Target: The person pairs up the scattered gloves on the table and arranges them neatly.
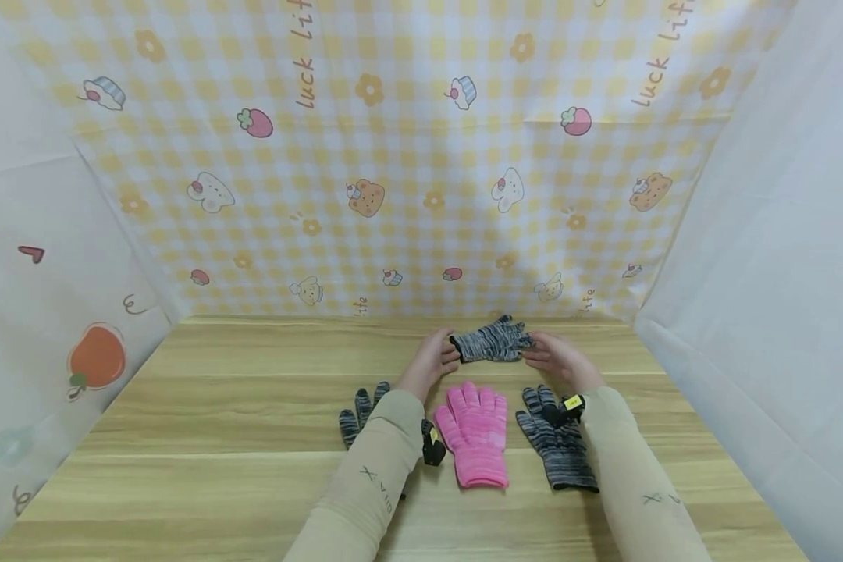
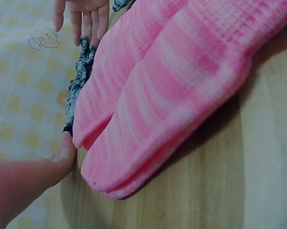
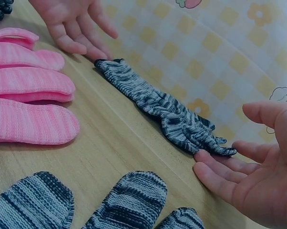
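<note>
A grey-and-black knit glove [image 1: 492,340] lies sideways at the back of the table, its cuff to the left and its fingers to the right. Beside the cuff is my left hand [image 1: 433,361], fingers extended and close to the cuff edge. My right hand [image 1: 558,359] touches the glove's fingertips with straight, relaxed fingers, which the right wrist view shows with the palm [image 3: 258,186] turned up. Neither hand grips the glove. Nearer to me a pink knit glove [image 1: 474,437] lies flat between my forearms, fingers pointing away.
Another grey-and-black glove [image 1: 558,449] lies right of the pink one, partly under my right wrist. On the left a further grey-and-black glove [image 1: 358,414] is mostly hidden by my left sleeve. A yellow checked cloth [image 1: 421,234] hangs behind the wooden table [image 1: 204,421].
</note>
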A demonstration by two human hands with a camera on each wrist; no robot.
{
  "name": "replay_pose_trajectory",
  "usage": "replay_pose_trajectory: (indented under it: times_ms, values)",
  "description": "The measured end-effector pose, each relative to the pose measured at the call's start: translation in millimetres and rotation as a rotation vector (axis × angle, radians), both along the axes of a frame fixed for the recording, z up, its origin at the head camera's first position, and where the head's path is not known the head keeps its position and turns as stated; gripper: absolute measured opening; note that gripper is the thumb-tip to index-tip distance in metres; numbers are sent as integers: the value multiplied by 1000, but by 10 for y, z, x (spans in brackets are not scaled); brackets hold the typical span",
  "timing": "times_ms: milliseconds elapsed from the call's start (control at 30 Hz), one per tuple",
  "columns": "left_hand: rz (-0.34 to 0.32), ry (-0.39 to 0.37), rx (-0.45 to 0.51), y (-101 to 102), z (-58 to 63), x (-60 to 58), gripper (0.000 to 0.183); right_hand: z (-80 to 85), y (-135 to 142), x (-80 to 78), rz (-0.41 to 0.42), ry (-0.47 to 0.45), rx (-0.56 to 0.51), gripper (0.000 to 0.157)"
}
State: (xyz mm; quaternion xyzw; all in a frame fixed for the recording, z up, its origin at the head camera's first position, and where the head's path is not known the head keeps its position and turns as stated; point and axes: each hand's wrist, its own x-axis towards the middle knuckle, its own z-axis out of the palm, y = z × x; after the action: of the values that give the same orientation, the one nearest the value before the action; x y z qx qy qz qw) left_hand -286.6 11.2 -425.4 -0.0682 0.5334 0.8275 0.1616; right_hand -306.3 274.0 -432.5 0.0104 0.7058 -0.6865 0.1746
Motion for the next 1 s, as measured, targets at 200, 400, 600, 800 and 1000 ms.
replay_pose_trajectory:
  times_ms: [200, 400, 600, 800, 1000]
  values:
    - [25, 3, -27, 42, -87, -30, 60, -11, -7, -1, -1, -7, 18, 58]
    - [4, -50, -37, 54, -100, -76, 67, -27, -7, -8, -21, -12, -11, 59]
    - [-2, -65, -80, 79, -66, -81, 64, -44, -14, -33, -43, -8, 4, 57]
    - [-5, -50, -80, 101, -57, -64, 58, -46, -14, -23, -24, 2, 5, 57]
    - [29, -13, -109, 176, -533, -439, 52, -40, -17, 2, -11, 9, 8, 56]
